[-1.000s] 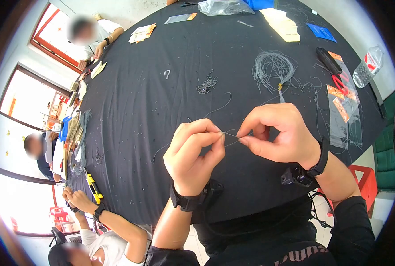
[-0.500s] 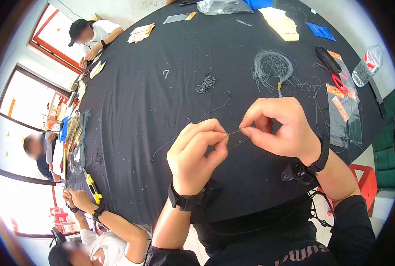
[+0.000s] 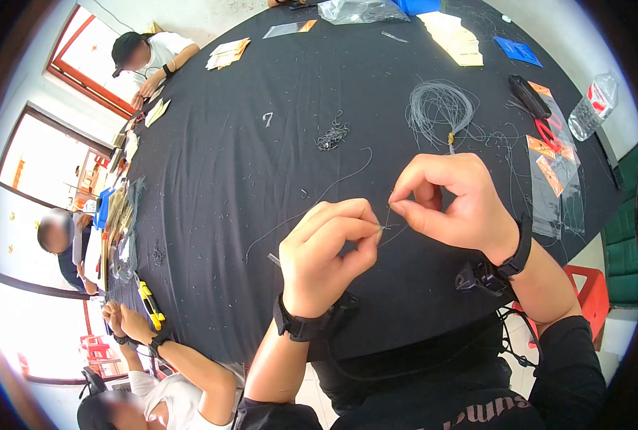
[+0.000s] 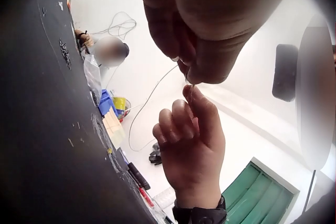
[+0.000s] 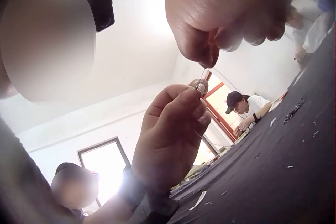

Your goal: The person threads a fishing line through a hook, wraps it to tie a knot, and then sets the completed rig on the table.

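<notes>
Between thumb and forefinger my left hand (image 3: 330, 247) pinches a small fish hook (image 3: 386, 228), most of it hidden by the fingertips. Up and to the right, my right hand (image 3: 455, 208) pinches thin fishing line (image 3: 388, 215) that runs from the hook to its fingertips. Seen from the right wrist, the left hand (image 5: 170, 134) is just below the right fingertips. A heap of dark hooks (image 3: 333, 134) lies beyond the hands, and a single hook (image 3: 304, 193) is nearer. Behind the right hand rests a tied coil of clear line (image 3: 441, 115).
A loose line (image 3: 326, 193) curves across the black cloth (image 3: 211, 179). On the right are red-handled scissors (image 3: 546, 134), plastic packets (image 3: 555, 186) and a water bottle (image 3: 595, 107). Yellowish cards (image 3: 451, 39) lie at the back. Other people sit along the left side, near a yellow cutter (image 3: 150, 304).
My left hand has shifted right and slightly down, keeping its pinch. The right hand has risen a little, and the line between the fingertips now stands more upright.
</notes>
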`<action>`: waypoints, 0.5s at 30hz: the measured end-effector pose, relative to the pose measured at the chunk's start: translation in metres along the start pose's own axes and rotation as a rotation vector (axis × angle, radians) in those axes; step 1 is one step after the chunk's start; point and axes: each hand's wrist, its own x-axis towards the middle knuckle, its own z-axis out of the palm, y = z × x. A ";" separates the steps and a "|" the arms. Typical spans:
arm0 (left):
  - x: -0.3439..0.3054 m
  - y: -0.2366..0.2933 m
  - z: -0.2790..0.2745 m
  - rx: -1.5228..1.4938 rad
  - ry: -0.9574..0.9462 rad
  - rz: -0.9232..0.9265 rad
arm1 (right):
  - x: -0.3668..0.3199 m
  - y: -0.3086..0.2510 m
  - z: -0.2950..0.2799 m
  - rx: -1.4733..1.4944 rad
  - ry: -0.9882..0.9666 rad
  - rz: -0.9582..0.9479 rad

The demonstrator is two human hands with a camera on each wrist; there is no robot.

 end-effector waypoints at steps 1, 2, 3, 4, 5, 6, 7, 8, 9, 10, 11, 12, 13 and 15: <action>0.000 0.001 0.000 -0.011 0.004 -0.004 | 0.000 0.000 0.000 0.002 -0.004 0.003; 0.000 0.002 0.000 -0.023 0.007 -0.007 | 0.000 0.001 0.000 0.004 -0.009 0.006; 0.000 0.003 0.000 -0.033 0.011 -0.011 | 0.000 0.000 0.000 0.018 -0.015 0.030; 0.000 0.003 -0.001 -0.041 0.018 0.001 | -0.001 -0.001 0.000 0.034 -0.024 0.053; 0.000 0.004 -0.001 -0.049 0.025 0.012 | -0.001 -0.002 0.001 0.049 -0.032 0.076; 0.000 0.004 -0.002 -0.056 0.032 0.024 | -0.001 -0.002 0.003 0.096 -0.047 0.109; -0.001 0.003 -0.002 -0.057 0.049 0.027 | -0.002 -0.002 0.004 0.141 -0.061 0.144; -0.002 0.003 -0.002 -0.059 0.066 0.031 | -0.003 -0.003 0.006 0.187 -0.075 0.178; -0.003 0.003 -0.001 -0.061 0.084 0.034 | -0.003 -0.003 0.008 0.255 -0.088 0.231; -0.003 0.002 -0.001 -0.054 0.103 0.035 | -0.004 -0.004 0.010 0.324 -0.102 0.284; -0.003 0.002 -0.002 -0.046 0.123 0.035 | -0.005 -0.005 0.012 0.393 -0.117 0.337; -0.004 0.002 -0.002 -0.037 0.143 0.035 | -0.006 -0.005 0.015 0.429 -0.121 0.367; -0.004 0.002 -0.001 -0.012 0.157 0.031 | -0.008 -0.005 0.018 0.465 -0.125 0.397; -0.003 0.002 -0.001 0.038 0.184 0.022 | -0.011 -0.006 0.023 0.511 -0.119 0.427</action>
